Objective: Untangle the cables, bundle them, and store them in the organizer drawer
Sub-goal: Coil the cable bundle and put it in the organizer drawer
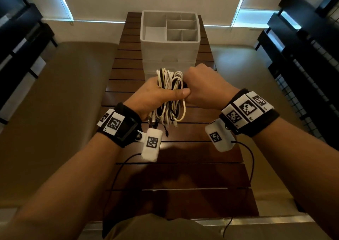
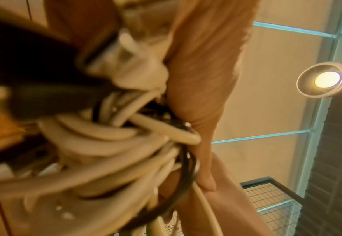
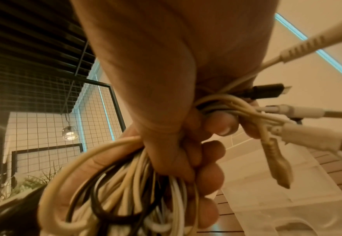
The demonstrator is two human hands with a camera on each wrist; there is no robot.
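A coiled bundle of white and black cables is held above the slatted table, just in front of the white organizer. The organizer's top has several divided compartments. My left hand wraps round the middle of the bundle, thumb laid across it. My right hand is fisted against the bundle's right side and grips it too. In the right wrist view, loops of the cables hang below the fist and several plug ends stick out to the right. The left wrist view shows blurred cables against my palm.
The dark wooden slatted table runs from my body to the wall. Beige floor lies on both sides of it. Black shelving stands at the left, and black shelves with wire mesh at the right. Thin black wires hang from my wrist cameras.
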